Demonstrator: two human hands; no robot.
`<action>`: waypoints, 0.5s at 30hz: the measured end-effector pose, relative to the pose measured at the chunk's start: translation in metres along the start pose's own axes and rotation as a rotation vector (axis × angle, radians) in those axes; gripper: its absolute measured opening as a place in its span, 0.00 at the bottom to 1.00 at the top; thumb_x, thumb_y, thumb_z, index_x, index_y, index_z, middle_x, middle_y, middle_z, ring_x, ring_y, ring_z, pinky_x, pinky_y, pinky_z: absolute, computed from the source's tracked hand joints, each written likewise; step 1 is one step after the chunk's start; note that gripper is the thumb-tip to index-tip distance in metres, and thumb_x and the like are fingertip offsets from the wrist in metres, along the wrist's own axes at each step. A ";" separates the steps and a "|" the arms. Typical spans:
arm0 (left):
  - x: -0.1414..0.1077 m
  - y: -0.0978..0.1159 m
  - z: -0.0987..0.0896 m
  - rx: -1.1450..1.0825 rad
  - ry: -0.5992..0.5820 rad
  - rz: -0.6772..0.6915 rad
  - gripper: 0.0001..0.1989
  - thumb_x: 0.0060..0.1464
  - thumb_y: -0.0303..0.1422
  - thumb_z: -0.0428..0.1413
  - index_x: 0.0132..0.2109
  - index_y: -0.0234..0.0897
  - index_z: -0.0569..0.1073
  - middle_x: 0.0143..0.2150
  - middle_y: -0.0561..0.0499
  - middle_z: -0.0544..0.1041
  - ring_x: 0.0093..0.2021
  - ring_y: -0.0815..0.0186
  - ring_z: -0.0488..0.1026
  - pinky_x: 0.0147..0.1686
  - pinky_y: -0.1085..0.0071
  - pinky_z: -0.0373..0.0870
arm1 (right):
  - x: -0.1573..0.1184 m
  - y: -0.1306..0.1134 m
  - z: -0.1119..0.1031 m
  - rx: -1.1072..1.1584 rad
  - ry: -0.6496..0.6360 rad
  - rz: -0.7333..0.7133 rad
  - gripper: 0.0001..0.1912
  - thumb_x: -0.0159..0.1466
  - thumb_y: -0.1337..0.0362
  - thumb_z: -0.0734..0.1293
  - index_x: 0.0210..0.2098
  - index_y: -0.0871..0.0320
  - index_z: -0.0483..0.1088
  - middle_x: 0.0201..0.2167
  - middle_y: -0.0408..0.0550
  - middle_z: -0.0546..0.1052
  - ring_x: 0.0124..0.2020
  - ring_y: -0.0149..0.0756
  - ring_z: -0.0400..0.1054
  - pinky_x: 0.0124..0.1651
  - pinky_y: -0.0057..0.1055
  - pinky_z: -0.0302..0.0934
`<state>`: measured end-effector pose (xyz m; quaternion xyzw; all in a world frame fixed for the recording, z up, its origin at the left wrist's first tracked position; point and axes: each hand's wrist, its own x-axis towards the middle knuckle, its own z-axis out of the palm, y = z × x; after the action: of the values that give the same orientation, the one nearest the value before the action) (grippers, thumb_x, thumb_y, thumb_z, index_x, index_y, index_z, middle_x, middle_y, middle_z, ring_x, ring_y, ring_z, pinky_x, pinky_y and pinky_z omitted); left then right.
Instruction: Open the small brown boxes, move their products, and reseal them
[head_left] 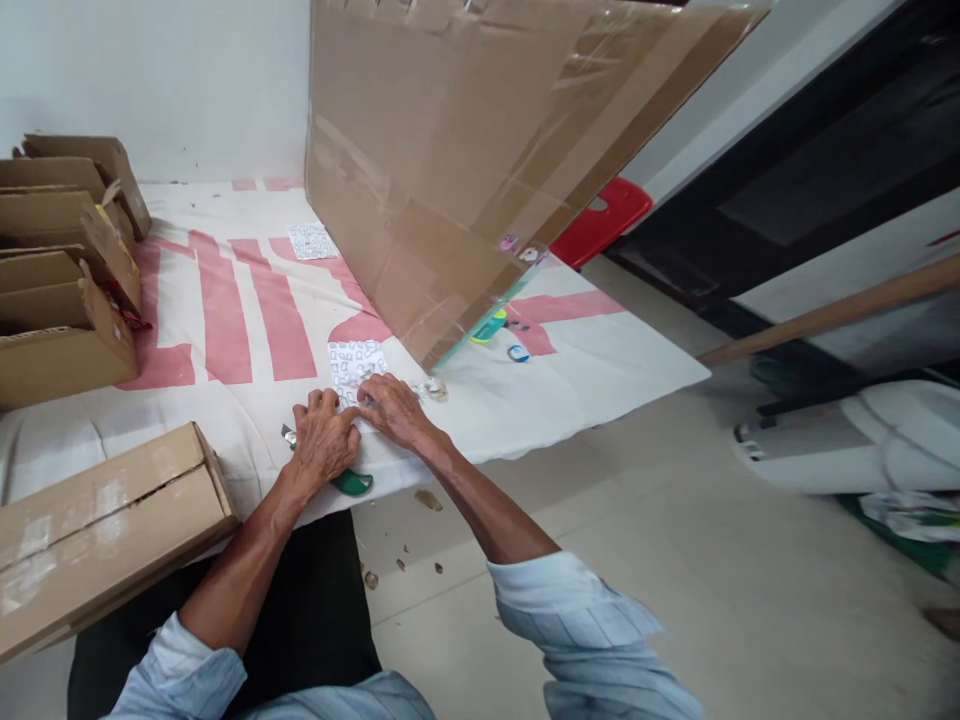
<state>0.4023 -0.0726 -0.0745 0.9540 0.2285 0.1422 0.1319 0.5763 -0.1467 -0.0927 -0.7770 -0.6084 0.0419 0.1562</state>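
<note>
My left hand (pixel 324 438) is bent over the front edge of the table, its fingers curled and its thumb towards my right hand. A green-handled utility knife (pixel 352 483) lies under the left palm, with its blade end showing on the other side. Whether the palm grips it is hidden. My right hand (pixel 394 408) is closed in a pinch at the near part of a small patterned paper sheet (pixel 357 358). Whatever is between the fingertips is too small to make out. Some small crumpled clear bits (pixel 435 388) lie just right of that hand.
A large taped cardboard box (pixel 450 170) stands tilted behind my hands. Several open cartons (pixel 64 340) line the left, with a closed carton (pixel 112 520) nearer me. Another patterned sheet (pixel 312 241), a blue-and-white roll (pixel 518 353) and a red chair (pixel 607 220) are beyond.
</note>
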 end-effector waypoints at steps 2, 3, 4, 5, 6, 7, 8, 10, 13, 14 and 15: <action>0.001 -0.001 0.002 0.019 0.008 0.000 0.10 0.61 0.28 0.57 0.47 0.41 0.81 0.48 0.40 0.73 0.52 0.47 0.65 0.44 0.52 0.63 | 0.000 -0.001 0.000 0.010 -0.008 0.001 0.04 0.69 0.62 0.72 0.40 0.56 0.75 0.40 0.51 0.77 0.45 0.44 0.67 0.48 0.36 0.57; 0.001 -0.001 0.002 0.028 0.009 0.001 0.10 0.61 0.28 0.57 0.47 0.40 0.81 0.47 0.40 0.73 0.52 0.47 0.66 0.44 0.52 0.63 | 0.000 -0.001 0.000 0.015 -0.012 -0.002 0.03 0.69 0.64 0.72 0.39 0.56 0.76 0.40 0.51 0.77 0.45 0.43 0.67 0.48 0.36 0.57; 0.001 -0.002 0.003 0.035 0.007 0.003 0.10 0.60 0.28 0.57 0.46 0.39 0.81 0.47 0.40 0.73 0.51 0.47 0.66 0.44 0.52 0.63 | 0.000 -0.001 0.000 0.020 -0.015 -0.005 0.02 0.69 0.65 0.72 0.39 0.56 0.76 0.40 0.51 0.77 0.45 0.43 0.67 0.49 0.36 0.57; 0.001 -0.002 0.003 0.040 0.002 0.003 0.09 0.60 0.29 0.57 0.46 0.39 0.81 0.46 0.39 0.73 0.51 0.47 0.66 0.44 0.52 0.62 | 0.000 -0.002 0.000 0.024 -0.017 -0.007 0.01 0.69 0.66 0.72 0.38 0.56 0.76 0.40 0.50 0.77 0.45 0.42 0.67 0.49 0.36 0.57; 0.001 -0.002 0.003 0.045 -0.006 0.002 0.09 0.60 0.29 0.58 0.46 0.39 0.81 0.46 0.39 0.73 0.51 0.47 0.66 0.44 0.52 0.62 | -0.001 -0.001 0.000 0.027 -0.019 -0.006 0.01 0.68 0.66 0.72 0.38 0.56 0.77 0.40 0.50 0.77 0.46 0.42 0.67 0.50 0.36 0.57; 0.001 -0.002 0.004 0.051 -0.016 0.000 0.09 0.60 0.30 0.58 0.46 0.39 0.81 0.46 0.39 0.73 0.51 0.47 0.66 0.44 0.52 0.62 | -0.002 -0.001 0.001 0.030 -0.020 -0.005 0.02 0.68 0.66 0.72 0.38 0.56 0.78 0.40 0.50 0.77 0.46 0.42 0.67 0.50 0.37 0.58; 0.002 -0.002 0.004 0.060 -0.026 -0.003 0.09 0.60 0.30 0.58 0.46 0.40 0.81 0.47 0.39 0.73 0.51 0.46 0.66 0.44 0.51 0.63 | -0.002 -0.001 0.001 0.032 -0.022 -0.004 0.02 0.68 0.66 0.72 0.38 0.56 0.78 0.40 0.51 0.77 0.45 0.43 0.67 0.50 0.37 0.58; 0.002 -0.001 0.004 0.082 -0.044 -0.010 0.10 0.60 0.31 0.57 0.47 0.40 0.80 0.47 0.39 0.73 0.51 0.46 0.65 0.44 0.51 0.62 | -0.003 -0.001 0.002 0.030 -0.023 -0.004 0.04 0.69 0.65 0.71 0.39 0.56 0.79 0.40 0.51 0.77 0.45 0.43 0.68 0.50 0.37 0.58; 0.003 -0.001 0.006 0.100 -0.043 -0.009 0.10 0.60 0.31 0.56 0.47 0.39 0.80 0.48 0.37 0.73 0.50 0.45 0.65 0.43 0.50 0.62 | -0.002 -0.003 0.002 0.014 -0.020 0.000 0.05 0.70 0.64 0.70 0.38 0.55 0.80 0.40 0.52 0.77 0.45 0.44 0.68 0.49 0.38 0.59; 0.003 -0.001 0.007 0.102 -0.040 -0.008 0.11 0.61 0.31 0.56 0.47 0.39 0.79 0.47 0.37 0.73 0.50 0.44 0.65 0.43 0.50 0.62 | -0.001 -0.005 0.002 0.008 -0.019 0.000 0.06 0.70 0.64 0.70 0.37 0.55 0.80 0.40 0.53 0.77 0.46 0.45 0.68 0.49 0.38 0.59; 0.003 -0.001 0.008 0.105 -0.037 -0.008 0.11 0.61 0.31 0.55 0.47 0.39 0.79 0.47 0.37 0.73 0.51 0.44 0.65 0.44 0.50 0.62 | 0.000 -0.006 0.001 0.005 -0.017 -0.002 0.06 0.70 0.65 0.70 0.36 0.56 0.79 0.40 0.53 0.78 0.46 0.45 0.68 0.48 0.38 0.59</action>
<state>0.4073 -0.0714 -0.0813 0.9612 0.2370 0.1118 0.0866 0.5701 -0.1455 -0.0921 -0.7756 -0.6104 0.0499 0.1528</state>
